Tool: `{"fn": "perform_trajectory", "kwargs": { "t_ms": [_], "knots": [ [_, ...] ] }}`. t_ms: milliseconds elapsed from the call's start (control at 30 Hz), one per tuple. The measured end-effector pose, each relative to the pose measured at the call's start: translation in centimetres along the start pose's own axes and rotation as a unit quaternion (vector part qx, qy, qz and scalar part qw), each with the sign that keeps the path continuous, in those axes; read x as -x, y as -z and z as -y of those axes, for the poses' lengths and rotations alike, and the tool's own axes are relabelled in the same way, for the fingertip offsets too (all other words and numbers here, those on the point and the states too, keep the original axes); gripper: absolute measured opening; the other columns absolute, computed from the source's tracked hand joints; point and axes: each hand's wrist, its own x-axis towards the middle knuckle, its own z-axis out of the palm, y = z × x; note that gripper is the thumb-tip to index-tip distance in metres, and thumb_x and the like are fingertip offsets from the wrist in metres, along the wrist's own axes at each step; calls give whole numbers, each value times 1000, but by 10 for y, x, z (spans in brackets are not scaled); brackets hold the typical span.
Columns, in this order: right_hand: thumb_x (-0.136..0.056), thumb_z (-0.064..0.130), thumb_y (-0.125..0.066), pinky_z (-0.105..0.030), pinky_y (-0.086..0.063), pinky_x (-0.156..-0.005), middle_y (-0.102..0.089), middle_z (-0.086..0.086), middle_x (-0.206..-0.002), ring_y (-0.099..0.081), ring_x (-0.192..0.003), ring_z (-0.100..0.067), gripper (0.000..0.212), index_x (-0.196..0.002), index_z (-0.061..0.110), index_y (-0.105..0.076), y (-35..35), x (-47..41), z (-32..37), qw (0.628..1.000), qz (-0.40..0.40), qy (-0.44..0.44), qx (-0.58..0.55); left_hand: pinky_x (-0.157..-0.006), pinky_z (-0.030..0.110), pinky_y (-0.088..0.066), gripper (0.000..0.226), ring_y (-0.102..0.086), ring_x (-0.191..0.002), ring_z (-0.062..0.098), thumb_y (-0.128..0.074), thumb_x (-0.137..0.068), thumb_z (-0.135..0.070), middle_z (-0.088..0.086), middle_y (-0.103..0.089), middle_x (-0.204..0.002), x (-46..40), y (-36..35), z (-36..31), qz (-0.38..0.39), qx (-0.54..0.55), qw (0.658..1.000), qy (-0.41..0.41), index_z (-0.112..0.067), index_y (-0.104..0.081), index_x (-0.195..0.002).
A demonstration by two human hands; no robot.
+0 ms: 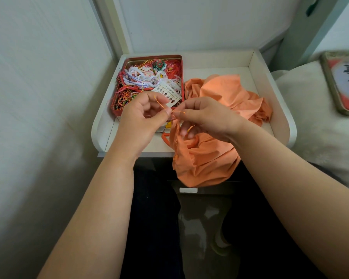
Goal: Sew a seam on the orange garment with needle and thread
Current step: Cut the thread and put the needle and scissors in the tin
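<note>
Orange thread (161, 104) runs diagonally, pinched between left hand (147, 111) and right hand (201, 115).

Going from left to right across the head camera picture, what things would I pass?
Wall → thread tin → left hand → right hand → orange garment → tray rim → tin lid.

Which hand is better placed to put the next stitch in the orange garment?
Probably the right hand: it pinches the orange thread and already touches the orange garment. The left hand only holds the thread.
</note>
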Motion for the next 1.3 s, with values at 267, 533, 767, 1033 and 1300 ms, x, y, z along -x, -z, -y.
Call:
{"fn": "perform_trajectory", "kwargs": {
  "t_ms": [267,533,767,1033,1300],
  "knots": [
    [-94,15,-60,-17,-51,-49,-59,14,-52,-64,-49,-5,12,-88,6,-66,-12,4,-5,945,-146,144,257,-62,10,-44,20,-51,-68,-3,-67,-89,-17,-14,-58,-77,0,-6,-1,-30,-183,982,-34,-22,-70,-108],
    [-98,19,-55,-21,-54,-49,-67,3,-67,-61,-55,-9,18,-88,9,-66,-13,4,2,995,-74,-5,-71,-63,14,-38,10,-45,-65,5,-70,-85,-17,-24,-52,-73,-2,-6,0,-103,-193,969,-114,-26,-67,-88],
    [-95,17,-58,-16,-51,-44,-61,-2,-69,-60,-54,-6,12,-90,10,-66,-10,-2,0,972,-38,-54,-227,-70,17,-40,15,-47,-76,3,-69,-86,-18,-15,-64,-87,0,-10,-1,-109,-170,968,-147,-21,-65,-100],
    [-100,18,-50,-26,-53,-48,-61,-9,-90,-66,-66,-7,10,-93,12,-54,-2,0,4,990,-98,68,73,-70,17,-43,23,-52,-77,10,-71,-86,-21,-12,-67,-88,-1,-11,-1,-97,-176,968,-150,-30,-66,-107],
    [-100,16,-48,-30,-56,-47,-54,1,-62,-54,-49,-6,18,-83,19,-48,2,-3,0,959,-156,105,213,-81,7,-46,11,-62,-90,-4,-67,-90,-18,-17,-67,-90,-3,-5,2,-72,-170,982,-22,-29,-68,-88]
  ]
}}
